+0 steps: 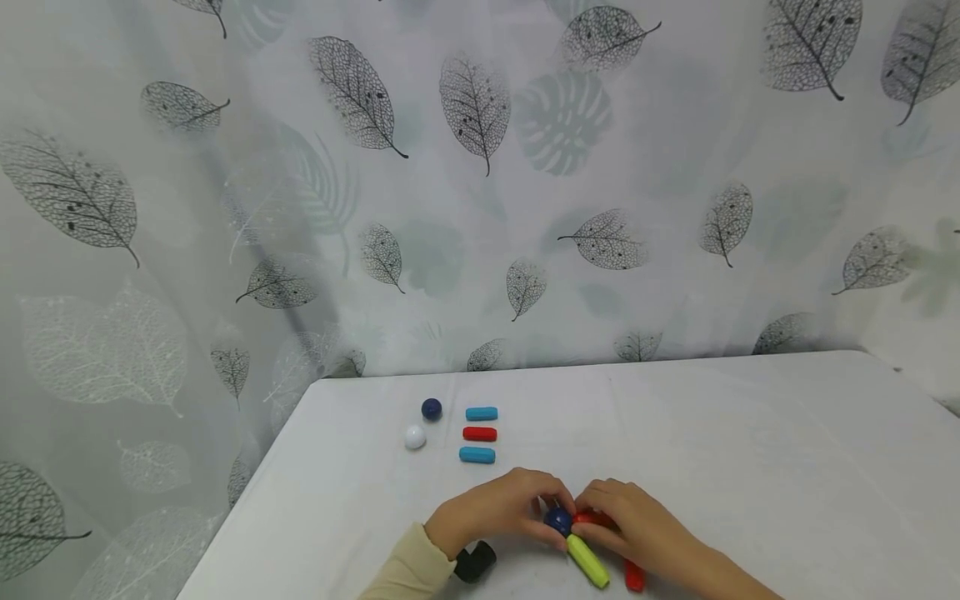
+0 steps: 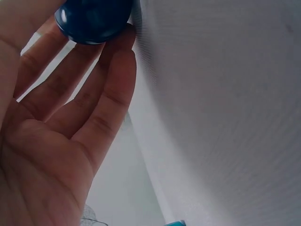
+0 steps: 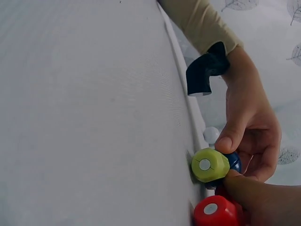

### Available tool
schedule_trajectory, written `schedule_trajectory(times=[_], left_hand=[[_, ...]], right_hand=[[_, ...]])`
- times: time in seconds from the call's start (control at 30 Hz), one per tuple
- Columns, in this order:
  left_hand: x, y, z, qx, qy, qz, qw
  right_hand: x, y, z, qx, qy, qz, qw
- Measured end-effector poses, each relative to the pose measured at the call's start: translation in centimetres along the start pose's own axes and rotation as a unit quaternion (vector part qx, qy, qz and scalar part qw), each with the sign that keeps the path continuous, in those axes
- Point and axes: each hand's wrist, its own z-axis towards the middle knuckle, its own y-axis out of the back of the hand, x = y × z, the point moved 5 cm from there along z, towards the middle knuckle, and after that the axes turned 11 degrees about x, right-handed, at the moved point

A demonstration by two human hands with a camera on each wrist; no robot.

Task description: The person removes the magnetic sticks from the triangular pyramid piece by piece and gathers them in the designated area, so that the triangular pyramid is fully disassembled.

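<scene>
My left hand (image 1: 510, 508) grips a dark blue ball (image 1: 558, 521) between thumb and fingertips. The same ball (image 2: 94, 21) fills the top of the left wrist view. From the right, my right hand (image 1: 637, 525) pinches a red rod (image 1: 596, 519), whose end meets the ball; its fingers cover part of the rod. A yellow-green rod (image 1: 588, 562) runs from the ball toward the front, and its near end (image 3: 204, 165) shows a pale round disc. Another red rod (image 1: 634, 575) lies partly under my right hand.
Farther back on the white table (image 1: 712, 442) lie two blue rods (image 1: 477, 455) (image 1: 482, 413) with a red rod (image 1: 480, 434) between them. Left of these sit a white ball (image 1: 415, 437) and a dark blue ball (image 1: 431, 409). A leaf-patterned curtain (image 1: 480, 208) hangs behind.
</scene>
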Motion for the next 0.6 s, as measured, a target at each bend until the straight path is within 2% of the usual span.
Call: schedule_trajectory(times=[0.27, 0.5, 0.6], left_hand=[[0.33, -0.01, -0.06, 0.008, 0.000, -0.035, 0.9994], [0.58, 0.29, -0.27, 0.008, 0.020, -0.043, 0.9989], [0.67, 0.32, -0.32, 0.004, 0.022, -0.045, 0.9987]], right_hand=[[0.23, 0.01, -0.13, -0.022, 0.019, -0.028, 0.9992], [-0.19, 0.02, -0.08, 0.001, -0.024, -0.042, 0.9988], [-0.04, 0.24, -0.13, -0.029, 0.006, -0.031, 0.9991]])
